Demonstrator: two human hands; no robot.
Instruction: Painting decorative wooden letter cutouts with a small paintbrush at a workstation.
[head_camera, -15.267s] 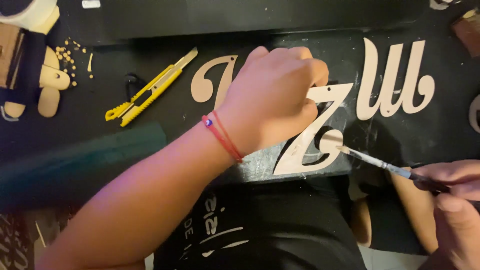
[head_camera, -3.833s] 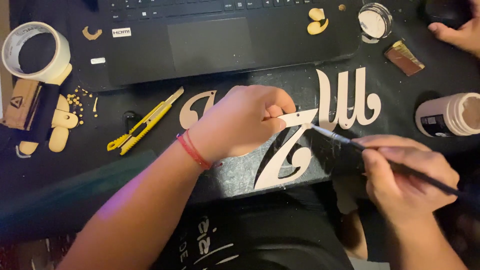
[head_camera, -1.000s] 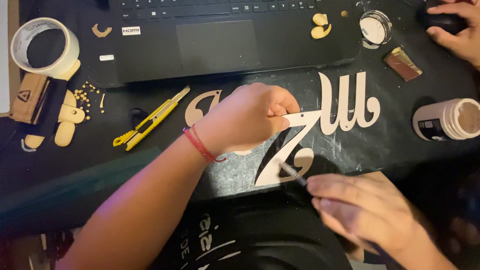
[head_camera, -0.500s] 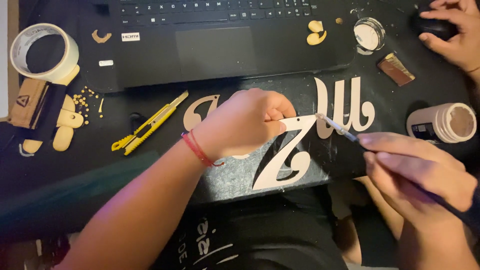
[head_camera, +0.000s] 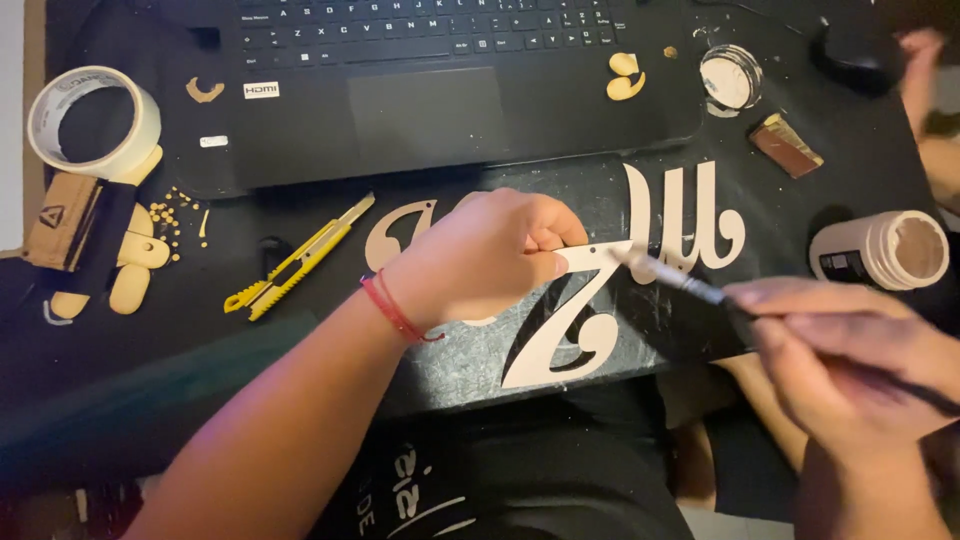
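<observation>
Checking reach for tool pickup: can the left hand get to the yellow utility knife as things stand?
Probably yes. The yellow utility knife lies uncovered on the black table, just left of the left hand, with nothing between them. But that hand is pressing down the Z-shaped wooden cutout and would have to let go.

Left hand (head_camera: 480, 260) palm down, fingers curled, forearm stretched diagonally; right hand (head_camera: 850, 370) in pinch grip, knuckles up.

A roll of tape (head_camera: 92, 122) lies at the upper left. A laptop (head_camera: 430, 90) fills the top centre. A yellow box cutter (head_camera: 298, 258) sits just below the laptop.
</observation>
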